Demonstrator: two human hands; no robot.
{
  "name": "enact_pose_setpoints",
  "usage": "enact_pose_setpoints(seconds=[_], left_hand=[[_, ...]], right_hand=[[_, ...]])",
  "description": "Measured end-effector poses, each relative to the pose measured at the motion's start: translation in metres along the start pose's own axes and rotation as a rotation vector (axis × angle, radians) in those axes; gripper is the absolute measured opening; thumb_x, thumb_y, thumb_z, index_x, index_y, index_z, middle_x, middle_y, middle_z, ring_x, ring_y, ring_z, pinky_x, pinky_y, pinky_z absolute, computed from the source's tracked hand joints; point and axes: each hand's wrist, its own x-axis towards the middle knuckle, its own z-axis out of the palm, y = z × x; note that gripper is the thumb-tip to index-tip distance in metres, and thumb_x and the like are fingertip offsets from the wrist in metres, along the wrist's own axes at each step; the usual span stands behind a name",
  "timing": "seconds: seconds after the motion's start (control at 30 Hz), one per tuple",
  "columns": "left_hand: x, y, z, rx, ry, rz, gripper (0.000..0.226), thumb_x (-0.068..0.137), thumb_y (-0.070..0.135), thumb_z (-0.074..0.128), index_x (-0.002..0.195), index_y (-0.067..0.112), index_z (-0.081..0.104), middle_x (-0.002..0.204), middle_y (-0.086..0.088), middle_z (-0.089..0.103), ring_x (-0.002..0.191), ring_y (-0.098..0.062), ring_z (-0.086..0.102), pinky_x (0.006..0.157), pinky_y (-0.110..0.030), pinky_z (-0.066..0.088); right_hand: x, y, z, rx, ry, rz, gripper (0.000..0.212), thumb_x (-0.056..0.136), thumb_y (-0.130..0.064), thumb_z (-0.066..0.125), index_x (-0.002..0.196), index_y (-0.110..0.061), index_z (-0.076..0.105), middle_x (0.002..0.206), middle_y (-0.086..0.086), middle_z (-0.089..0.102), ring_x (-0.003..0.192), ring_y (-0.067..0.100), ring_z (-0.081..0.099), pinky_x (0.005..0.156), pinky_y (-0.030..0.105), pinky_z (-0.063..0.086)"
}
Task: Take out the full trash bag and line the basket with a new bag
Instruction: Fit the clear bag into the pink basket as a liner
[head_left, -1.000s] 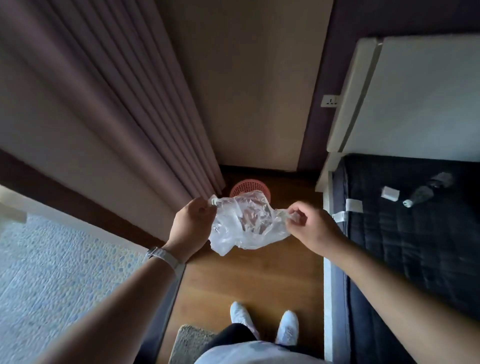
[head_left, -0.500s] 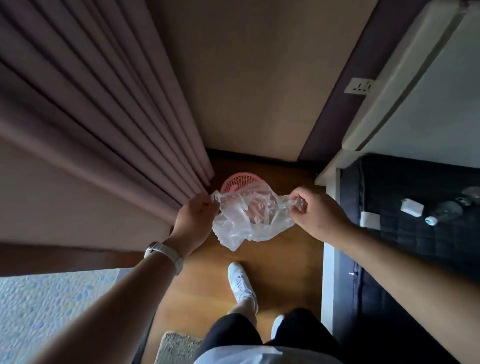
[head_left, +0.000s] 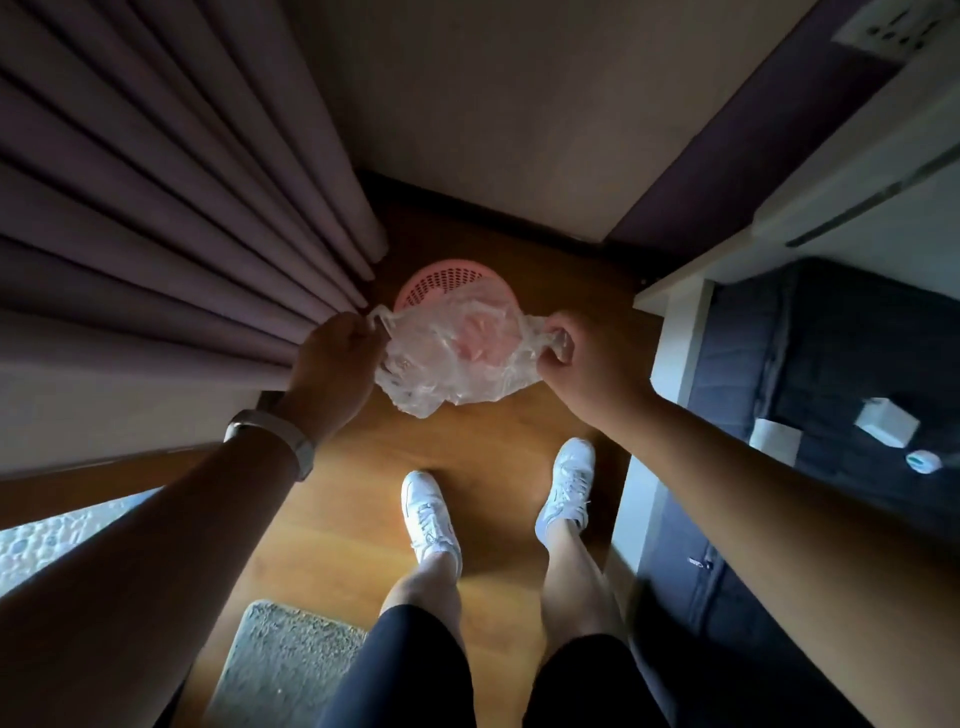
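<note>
1. Bag (head_left: 457, 358) — clear, thin plastic, crumpled — is stretched in the air between both hands, above the wooden floor (head_left: 467, 447).
2. Left hand (head_left: 332, 364) grips the bag's left edge; its fingers (head_left: 358, 332) are clenched on a bunched handle of plastic that sticks up past the knuckles. A pale band (head_left: 275, 431) sits on that wrist.
3. Right hand (head_left: 587, 358) grips the bag's right edge, its fingers curled tight on a gathered fold.
4. Basket (head_left: 441, 283) — pink, round, with perforated walls — stands on the floor in the corner, just beyond the bag and partly covered by it in this view. Pink shows through the plastic. Whether the basket holds anything cannot be told.
5. Curtain (head_left: 182, 208), heavily pleated, hangs at the left, its folds ending just beside the basket.
6. Bed (head_left: 831, 364) with a dark quilted cover lies at the right; a white charger block (head_left: 885, 428) rests on it.
7. Person's two white shoes (head_left: 428, 512) stand apart on the floor, toes toward the basket, near a grey mat (head_left: 291, 660).
</note>
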Motion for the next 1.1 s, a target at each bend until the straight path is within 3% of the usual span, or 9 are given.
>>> enact_pose_setpoints(seconds=[0.13, 0.23, 0.37, 0.43, 0.57, 0.77, 0.87, 1.0, 1.1], left_hand=[[0.024, -0.015, 0.039, 0.055, 0.088, 0.046, 0.023, 0.091, 0.028, 0.054, 0.075, 0.012, 0.059, 0.071, -0.013, 0.064, 0.062, -0.024, 0.055, 0.056, -0.033, 0.045], [0.044, -0.028, 0.071, 0.048, 0.139, 0.077, 0.028, 0.092, 0.027, 0.053, 0.070, 0.011, 0.052, 0.065, -0.012, 0.056, 0.058, -0.018, 0.047, 0.054, -0.035, 0.039], [0.086, -0.049, 0.112, -0.069, 0.237, 0.089, 0.030, 0.092, 0.030, 0.049, 0.074, 0.008, 0.056, 0.072, -0.020, 0.064, 0.064, -0.029, 0.060, 0.057, -0.041, 0.046], [0.111, -0.064, 0.133, -0.082, 0.257, 0.124, 0.038, 0.091, 0.036, 0.045, 0.081, 0.002, 0.058, 0.077, -0.023, 0.065, 0.068, -0.032, 0.062, 0.059, -0.042, 0.047], [0.164, -0.102, 0.175, -0.070, 0.314, 0.190, 0.027, 0.094, 0.032, 0.050, 0.082, 0.009, 0.060, 0.076, -0.015, 0.066, 0.066, -0.024, 0.061, 0.051, -0.024, 0.040], [0.222, -0.159, 0.214, -0.134, 0.342, 0.210, 0.011, 0.094, 0.025, 0.054, 0.089, 0.020, 0.062, 0.073, -0.008, 0.066, 0.061, -0.016, 0.058, 0.054, -0.028, 0.045], [0.234, -0.173, 0.215, -0.114, 0.339, 0.131, 0.009, 0.094, 0.026, 0.054, 0.090, 0.023, 0.061, 0.075, -0.008, 0.065, 0.064, -0.019, 0.058, 0.056, -0.030, 0.048], [0.229, -0.171, 0.208, -0.051, 0.323, 0.060, 0.016, 0.091, 0.021, 0.052, 0.102, 0.015, 0.061, 0.083, -0.007, 0.066, 0.072, -0.023, 0.063, 0.064, -0.038, 0.055], [0.222, -0.178, 0.201, 0.028, 0.341, 0.033, 0.020, 0.091, 0.019, 0.049, 0.108, 0.021, 0.059, 0.091, -0.005, 0.065, 0.082, -0.025, 0.064, 0.071, -0.042, 0.058]], right_hand=[[0.035, 0.028, 0.033, 0.040, 0.022, -0.023, 0.031, 0.086, -0.023, 0.066, 0.116, -0.016, 0.060, 0.100, -0.005, 0.062, 0.084, 0.009, 0.057, 0.060, 0.016, 0.046], [0.058, 0.048, 0.058, 0.046, 0.043, -0.063, 0.032, 0.087, -0.025, 0.066, 0.117, -0.019, 0.059, 0.112, 0.002, 0.064, 0.090, 0.014, 0.062, 0.065, 0.023, 0.053], [0.093, 0.083, 0.094, 0.081, 0.126, -0.158, 0.027, 0.087, -0.024, 0.065, 0.113, -0.019, 0.059, 0.112, 0.000, 0.063, 0.093, 0.014, 0.063, 0.067, 0.014, 0.049], [0.114, 0.094, 0.112, 0.100, 0.190, -0.220, 0.024, 0.087, -0.023, 0.065, 0.110, -0.017, 0.060, 0.110, 0.000, 0.062, 0.094, 0.013, 0.063, 0.072, 0.018, 0.052], [0.157, 0.117, 0.166, 0.125, 0.239, -0.316, 0.019, 0.087, -0.018, 0.065, 0.105, -0.014, 0.061, 0.102, -0.007, 0.055, 0.089, 0.010, 0.060, 0.072, 0.023, 0.055], [0.205, 0.163, 0.236, 0.055, -0.032, -0.237, 0.027, 0.090, -0.021, 0.063, 0.116, -0.026, 0.058, 0.115, -0.010, 0.057, 0.095, 0.007, 0.056, 0.076, 0.024, 0.053], [0.219, 0.173, 0.230, 0.067, -0.052, -0.227, 0.021, 0.090, -0.014, 0.062, 0.104, -0.028, 0.056, 0.109, -0.012, 0.053, 0.096, 0.006, 0.053, 0.077, 0.022, 0.049], [0.217, 0.189, 0.228, -0.029, -0.170, -0.228, 0.017, 0.089, -0.017, 0.063, 0.103, -0.026, 0.060, 0.114, -0.007, 0.057, 0.086, 0.009, 0.064, 0.069, 0.027, 0.060], [0.214, 0.203, 0.225, -0.143, -0.257, -0.309, 0.007, 0.091, -0.020, 0.060, 0.093, -0.027, 0.059, 0.116, -0.009, 0.053, 0.096, 0.010, 0.060, 0.071, 0.020, 0.055]])
